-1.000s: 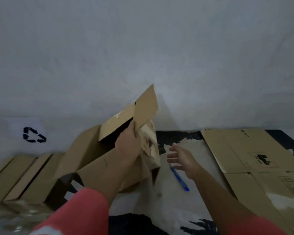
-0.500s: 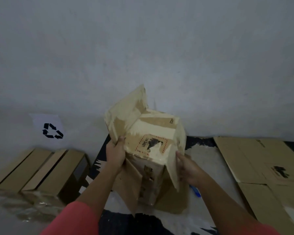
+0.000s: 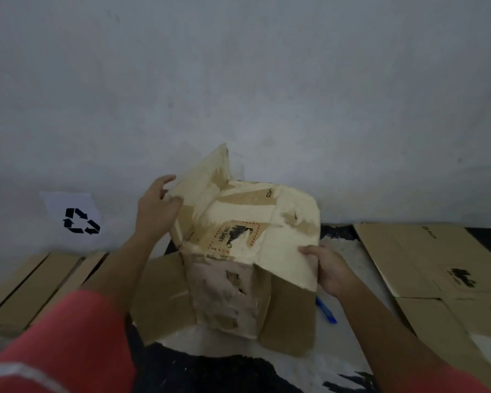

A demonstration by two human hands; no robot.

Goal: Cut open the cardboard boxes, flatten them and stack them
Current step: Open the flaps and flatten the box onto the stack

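A cardboard box [image 3: 238,259] stands in the middle of the view on a floor covering [image 3: 349,347] that is pale with black patches, near the foot of a grey wall [image 3: 238,80]. The box is pale and its outer skin is torn in many places; on its top face there is a label [image 3: 233,236] with the printing "UN 3481". Its flaps are spread out: one stands up on the left, one hangs over on the right, and two brown ones lie lower at the front. The left hand [image 3: 156,211] is at the outer edge of the raised left flap, its fingers bent against the cardboard and one digit lifted free above; I cannot tell if it really clasps the flap or only touches it. The right hand [image 3: 328,268] grips the lower corner of the right flap, with the thumb on top and the other fingers underneath. Both arms come out of red sleeves [image 3: 68,344]. A blue pen [image 3: 328,312] lies on the floor covering just beside the box, below the right hand and partly hidden by the flap. On the right a flattened cardboard sheet [image 3: 425,259] lies on the floor. On the left, more flat cardboard pieces [image 3: 31,282] lie side by side along the wall. Above them a white paper with a black recycling sign [image 3: 77,219] is on the wall.
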